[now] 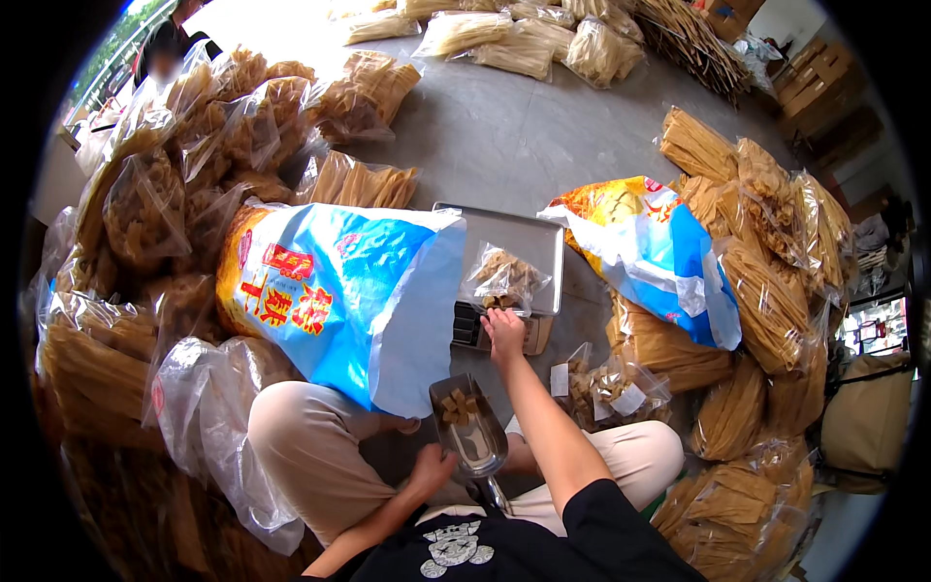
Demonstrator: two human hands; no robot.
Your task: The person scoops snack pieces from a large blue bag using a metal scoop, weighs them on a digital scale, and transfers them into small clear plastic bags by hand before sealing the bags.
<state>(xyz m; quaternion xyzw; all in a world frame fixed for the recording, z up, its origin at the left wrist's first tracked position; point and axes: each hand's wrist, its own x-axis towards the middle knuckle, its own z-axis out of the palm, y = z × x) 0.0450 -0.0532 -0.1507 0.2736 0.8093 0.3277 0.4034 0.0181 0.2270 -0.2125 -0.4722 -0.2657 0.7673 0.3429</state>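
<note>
My right hand (505, 336) reaches to the near edge of a clear plastic bag (509, 268) holding brown chunks, its fingertips against the bag. Whether they pinch anything is hidden. The bag lies on the metal pan (520, 227) of a digital scale, whose keypad (465, 325) shows beside my fingers. Between my legs rests a metal scoop (480, 444) with several brown cubes (460, 407) in it, its handle towards my lap. My left hand (434, 469) is curled beside the scoop's left side; I cannot tell whether it grips the rim. A large printed sack (334, 291) gapes towards the scoop.
A second printed sack (647, 247) lies right of the scale. Nearer me are small filled bags (618, 389) with white labels. Bagged dried sheets (764, 305) pile up at right, with more bags (145, 211) at left. Pale bundles (509, 44) line the back; a person (171, 47) is far left.
</note>
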